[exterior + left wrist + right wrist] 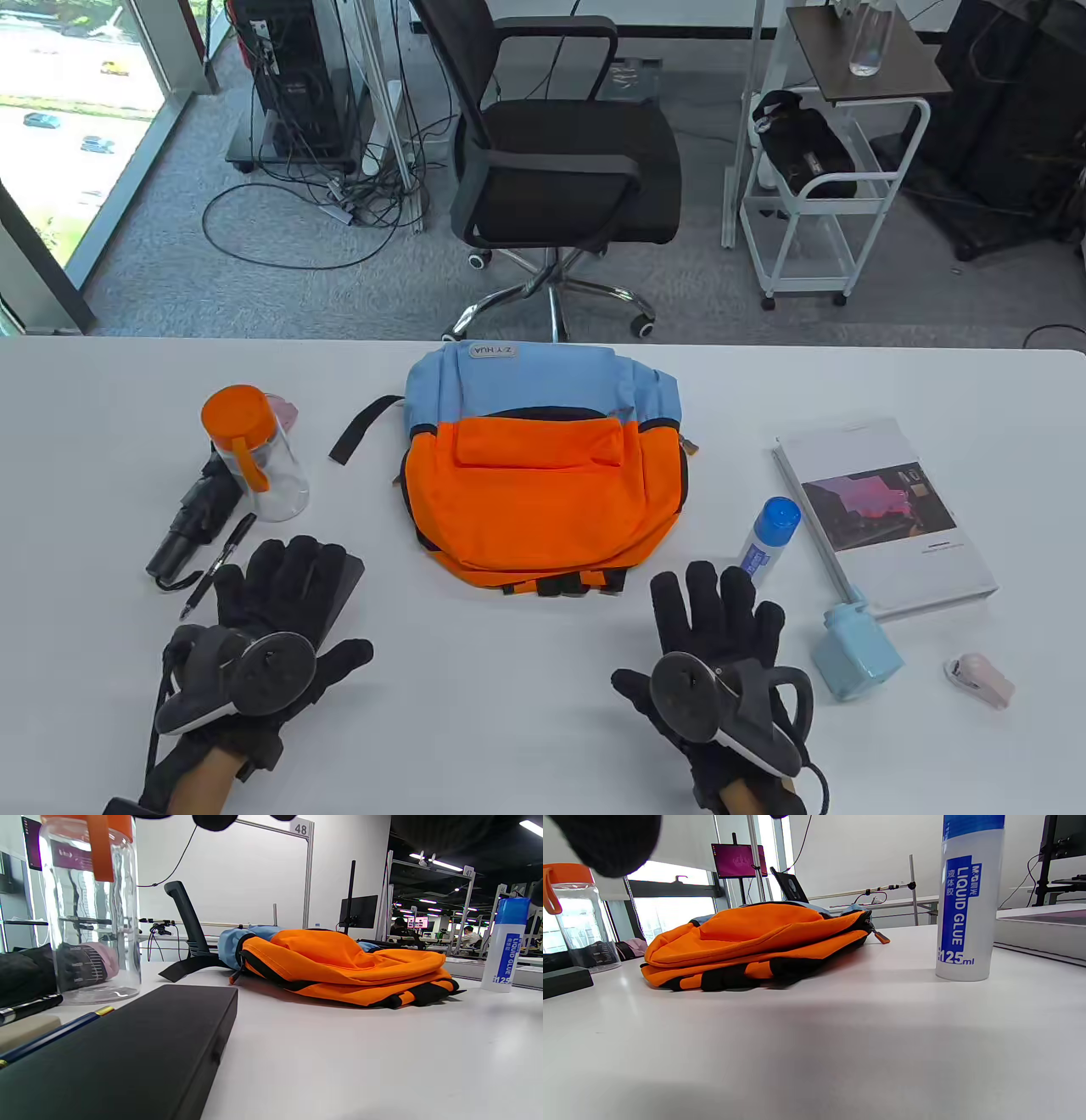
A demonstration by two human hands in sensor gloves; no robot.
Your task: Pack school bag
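Note:
An orange and blue school bag (543, 467) lies flat and closed at the table's middle; it also shows in the left wrist view (339, 963) and the right wrist view (755, 938). My left hand (280, 594) rests flat with fingers spread on a black case (344, 577), seen close in the left wrist view (127, 1043). My right hand (721, 620) rests flat on the table, fingers spread, just before a glue bottle (770, 539), which shows in the right wrist view (967, 899). Both hands hold nothing.
Left of the bag stand a clear bottle with an orange lid (254, 450), a folded black umbrella (191, 518) and a pen (219, 564). On the right lie a book (887, 514), a light blue sharpener (857, 649) and a small pink item (980, 679).

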